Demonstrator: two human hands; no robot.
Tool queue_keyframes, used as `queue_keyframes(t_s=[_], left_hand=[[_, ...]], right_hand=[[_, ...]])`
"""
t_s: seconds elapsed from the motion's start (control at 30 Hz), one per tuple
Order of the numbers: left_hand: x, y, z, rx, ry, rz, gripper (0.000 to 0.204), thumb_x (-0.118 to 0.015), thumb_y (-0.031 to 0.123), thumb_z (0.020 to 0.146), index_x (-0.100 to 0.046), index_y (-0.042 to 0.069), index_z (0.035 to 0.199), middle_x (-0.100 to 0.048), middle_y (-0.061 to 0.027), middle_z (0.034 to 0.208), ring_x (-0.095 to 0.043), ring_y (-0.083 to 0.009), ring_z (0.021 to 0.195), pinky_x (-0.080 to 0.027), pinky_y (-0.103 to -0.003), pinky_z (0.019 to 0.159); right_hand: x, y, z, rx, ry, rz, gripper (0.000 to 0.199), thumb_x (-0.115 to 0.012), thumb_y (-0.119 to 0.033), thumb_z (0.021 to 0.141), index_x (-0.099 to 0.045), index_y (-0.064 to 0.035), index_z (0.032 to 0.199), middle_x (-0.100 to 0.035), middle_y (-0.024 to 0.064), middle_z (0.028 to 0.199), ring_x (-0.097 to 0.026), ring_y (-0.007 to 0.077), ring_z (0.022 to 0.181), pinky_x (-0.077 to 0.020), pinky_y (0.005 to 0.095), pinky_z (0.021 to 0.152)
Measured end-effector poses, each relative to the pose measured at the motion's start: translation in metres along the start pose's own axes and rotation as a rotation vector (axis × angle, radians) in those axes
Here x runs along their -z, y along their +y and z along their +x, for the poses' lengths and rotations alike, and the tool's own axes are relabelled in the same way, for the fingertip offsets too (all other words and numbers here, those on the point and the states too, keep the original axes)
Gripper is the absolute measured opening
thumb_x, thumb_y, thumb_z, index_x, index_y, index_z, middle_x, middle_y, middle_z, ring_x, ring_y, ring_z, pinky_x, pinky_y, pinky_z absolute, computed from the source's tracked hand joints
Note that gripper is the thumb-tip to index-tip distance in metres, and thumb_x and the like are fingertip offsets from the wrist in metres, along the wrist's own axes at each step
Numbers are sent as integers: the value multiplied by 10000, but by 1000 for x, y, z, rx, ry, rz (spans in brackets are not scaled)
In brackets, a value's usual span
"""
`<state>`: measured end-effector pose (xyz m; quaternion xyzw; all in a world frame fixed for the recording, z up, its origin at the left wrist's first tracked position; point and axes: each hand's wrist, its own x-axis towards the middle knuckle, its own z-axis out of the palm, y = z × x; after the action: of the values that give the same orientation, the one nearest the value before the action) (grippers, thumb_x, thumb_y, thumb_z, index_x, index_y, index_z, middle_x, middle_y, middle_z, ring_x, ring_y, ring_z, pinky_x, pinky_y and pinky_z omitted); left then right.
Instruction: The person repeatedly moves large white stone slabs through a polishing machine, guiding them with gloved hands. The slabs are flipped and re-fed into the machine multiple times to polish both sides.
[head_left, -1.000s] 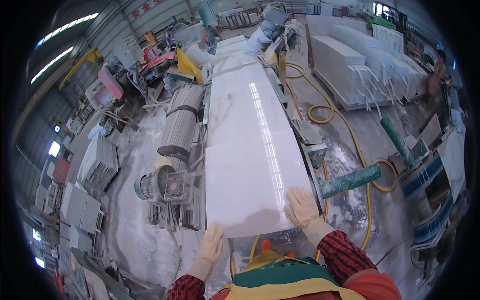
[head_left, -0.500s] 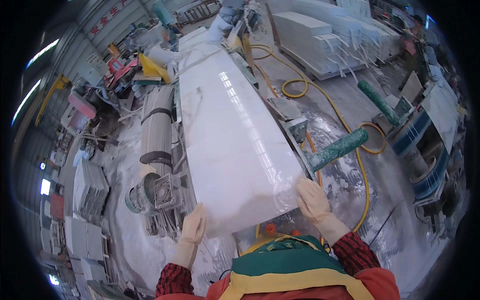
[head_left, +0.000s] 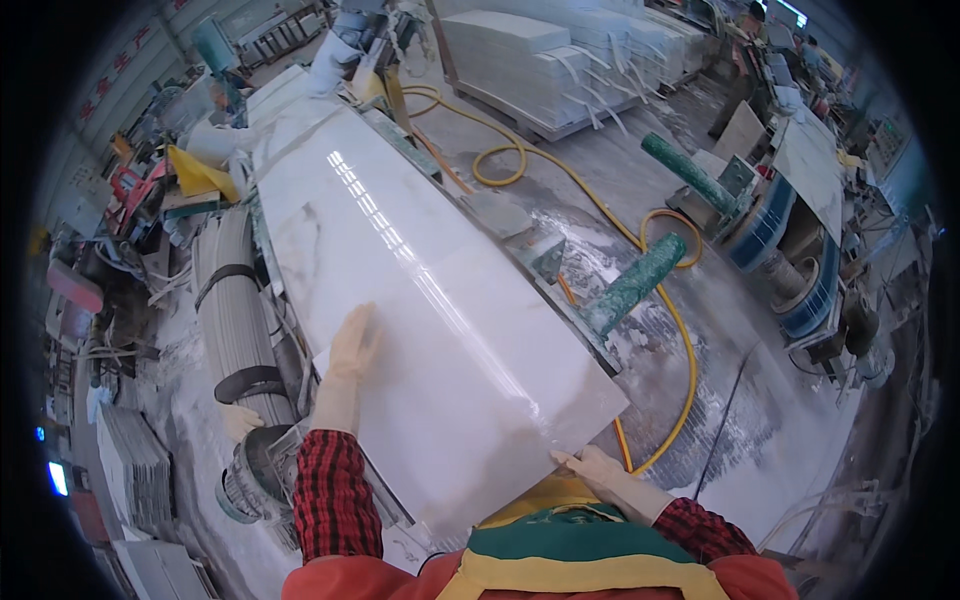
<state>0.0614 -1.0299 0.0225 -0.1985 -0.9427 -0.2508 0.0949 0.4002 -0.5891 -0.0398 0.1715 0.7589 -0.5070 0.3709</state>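
Observation:
A long, glossy white stone slab (head_left: 430, 340) with faint grey patches lies before me on a narrow machine bed, bright lights mirrored along it. My left hand (head_left: 352, 345), in a cream rubber glove, rests on the left part of its top face, fingers stretched out. At the near edge, close to the right corner, my gloved right hand (head_left: 600, 474) grips the slab; some of its fingers are hidden below the edge. Checked red-and-black sleeves cover both forearms, and a green and yellow apron (head_left: 570, 540) reaches up to the slab's near end.
Green rollers (head_left: 637, 284) stick out right of the bed, beside a yellow hose (head_left: 688, 375) winding over the wet floor. To the left lie a ribbed grey roll (head_left: 232, 310) and a motor (head_left: 250, 480). Strapped stone blocks (head_left: 520, 75) stand behind; another machine (head_left: 790, 250) is at right.
My left hand has gone from the slab's near left corner up onto its top face. The right hand has shifted from the right side to the near edge. The view has turned right.

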Motion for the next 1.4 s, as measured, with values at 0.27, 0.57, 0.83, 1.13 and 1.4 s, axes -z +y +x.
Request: queue_keyframes(t_s=[0.27, 0.57, 0.83, 1.13, 1.4], left_hand=[[47, 43, 65, 490, -388, 79, 824, -496, 719, 1065, -741, -13, 1353, -753, -297, 1305, -688, -417, 1301, -499, -475, 1133], [94, 76, 41, 346, -218, 270, 851, -487, 758, 1055, -792, -34, 1120, -759, -338, 1107, -713, -500, 1120, -524, -545, 995], [134, 199, 34, 343, 20, -251, 562, -787, 516, 1011, -631, -1, 852, -498, -11, 719, -449, -138, 719, -386, -351, 663], [11, 346, 87, 242, 163, -689, 524, -726, 494, 1093, -650, 37, 849, -523, 50, 749, -435, -82, 706, -340, -308, 601], [-161, 509, 118, 278, -31, -976, 631, -585, 564, 1141, -778, -37, 1153, -812, -128, 1042, -733, -193, 850, -588, -347, 775]], right_hand=[[-22, -3, 3, 106, 8, 425, 592, -697, -454, 1100, -685, 27, 1445, -762, 168, 1360, -712, 274, 1244, -539, 406, 1107], [-45, 46, 43, 870, 225, -133, 668, -705, -168, 1080, -452, -175, 1698, -667, 204, 1485, -675, 358, 1304, -543, 434, 1140], [26, 30, -40, 273, 142, 444, 605, -531, -490, 1147, -554, -117, 1623, -646, 166, 1518, -641, 295, 1369, -499, 419, 1185], [277, 22, -152, 379, 749, 924, 564, -755, -338, 1049, -650, 43, 1451, -757, 170, 1334, -713, 277, 1226, -547, 400, 1082], [450, 54, -293, 328, 1014, 708, 536, -780, -394, 1021, -702, -1, 1377, -796, 119, 1218, -749, 193, 1101, -573, 335, 966]])
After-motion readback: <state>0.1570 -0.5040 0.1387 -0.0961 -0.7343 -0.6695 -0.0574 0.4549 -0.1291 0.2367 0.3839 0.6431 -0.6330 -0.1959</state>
